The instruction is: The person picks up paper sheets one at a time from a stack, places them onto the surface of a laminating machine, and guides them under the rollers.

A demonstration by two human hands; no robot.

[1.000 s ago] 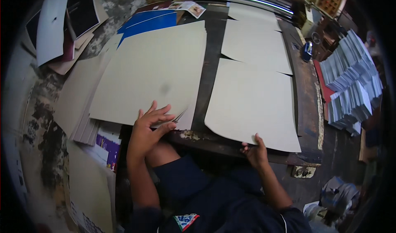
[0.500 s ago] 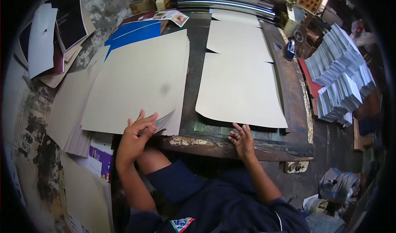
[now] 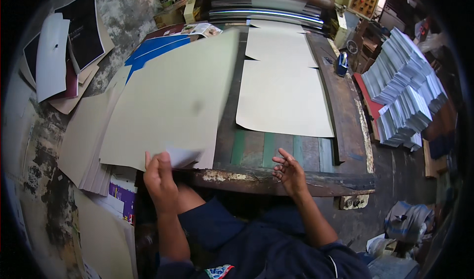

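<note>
Left hand pinches my smooth beige card sheet at its near corner; right hand hovers open, empty, above the worn wooden worktop

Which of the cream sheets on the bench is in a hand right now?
The big left sheet: the left hand pinches its near corner. The sheets on the right lie untouched, clear of the open right hand.

Worn wooden bench: cream sheets flat, blue-white sheets at far-left.
</note>
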